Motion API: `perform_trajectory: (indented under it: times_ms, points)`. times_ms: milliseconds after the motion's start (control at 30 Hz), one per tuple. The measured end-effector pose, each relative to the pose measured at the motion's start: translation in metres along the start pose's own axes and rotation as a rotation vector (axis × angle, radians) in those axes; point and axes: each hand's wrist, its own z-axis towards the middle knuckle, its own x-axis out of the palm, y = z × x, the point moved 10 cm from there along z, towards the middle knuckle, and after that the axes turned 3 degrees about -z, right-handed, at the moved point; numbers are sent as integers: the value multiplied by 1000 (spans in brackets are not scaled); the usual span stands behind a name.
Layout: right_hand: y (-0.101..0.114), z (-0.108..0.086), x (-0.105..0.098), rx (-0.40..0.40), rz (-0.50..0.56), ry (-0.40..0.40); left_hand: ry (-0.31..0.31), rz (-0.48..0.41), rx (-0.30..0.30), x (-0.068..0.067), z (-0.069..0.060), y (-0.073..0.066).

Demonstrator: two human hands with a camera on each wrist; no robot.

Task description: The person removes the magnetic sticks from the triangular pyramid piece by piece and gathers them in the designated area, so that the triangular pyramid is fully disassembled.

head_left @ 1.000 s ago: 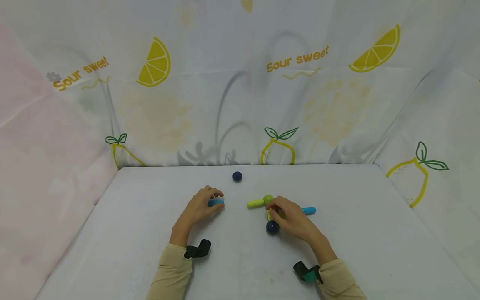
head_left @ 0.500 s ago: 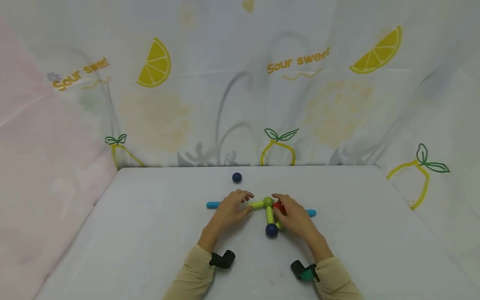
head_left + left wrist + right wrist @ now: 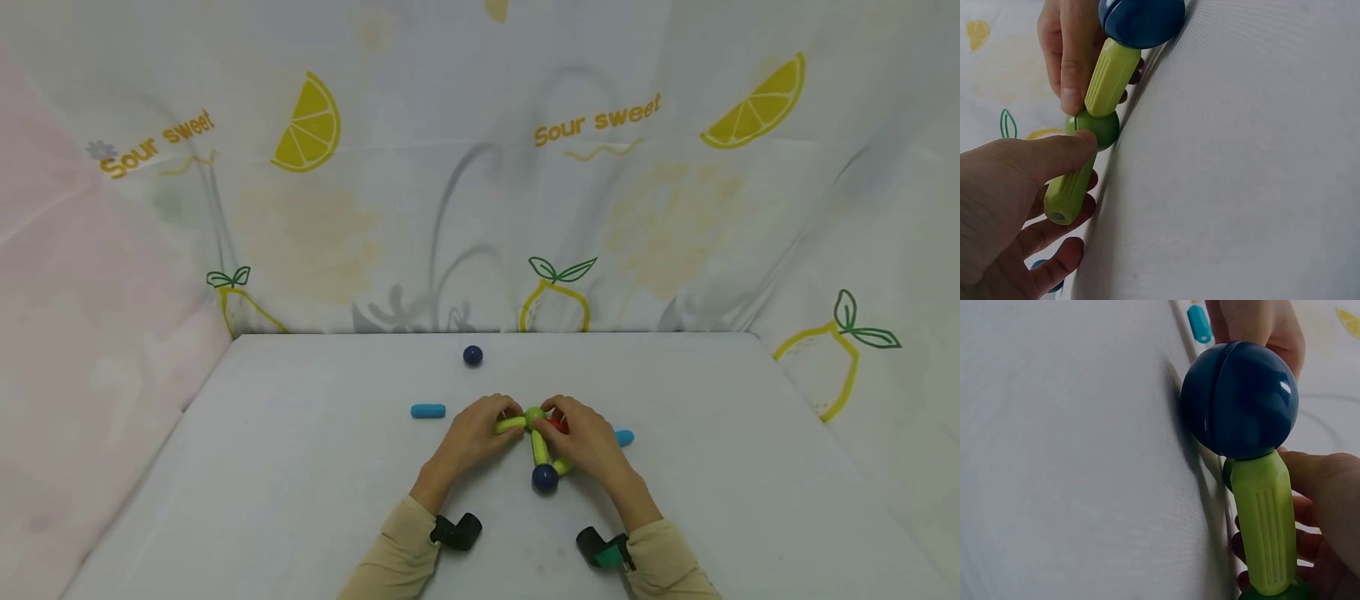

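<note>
In the head view, my left hand [image 3: 476,433] pinches a yellow-green magnetic rod [image 3: 510,425], thumb close to the green ball [image 3: 535,417] at its end. My right hand [image 3: 588,437] holds that ball from the right, a fingertip and thumb against it. Between the right hand's fingers shows a red piece [image 3: 557,424], mostly hidden. A second yellow-green rod [image 3: 1110,78] joins the green ball to a navy ball [image 3: 1241,400] nearer the person. Another yellow-green rod [image 3: 562,467] runs from the navy ball under the right hand.
A blue rod [image 3: 428,411] lies on the white table [image 3: 300,500] left of the left hand. A loose navy ball [image 3: 472,356] sits near the back edge. Another blue rod [image 3: 625,437] pokes out beyond the right hand. A lemon-print cloth [image 3: 420,208] hangs behind.
My left hand has left the blue rod, moved right and taken hold of the yellow-green rod. The joined pieces have shifted slightly toward the person, with the right hand on them.
</note>
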Motion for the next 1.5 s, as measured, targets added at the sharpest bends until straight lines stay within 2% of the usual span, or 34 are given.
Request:
perform_trajectory:
  times_ms: [300,500,633,733,967,1100,1233,1500]
  points:
    - [-1,-1,1,14,8,27,31,-19,51,-2,-1,-4]
    - [-5,0,-2,33,-5,-5,80,-24,59,-5,-5,-2]
    - [-6,-1,-2,33,-6,1,89,-8,70,-13,-9,4]
    - [-7,-1,-1,32,-3,18,72,-10,74,-24,-12,9]
    - [-15,-2,-3,58,-12,64,-32,-52,5,-68,-23,30]
    - [-16,-2,-3,55,-3,89,-47,-34,-30,-82,-30,47]
    - [-17,-2,-2,51,1,93,-28,-32,-40,-88,-35,57]
    - [-16,-1,-1,40,4,96,-2,6,-74,-85,-38,68]
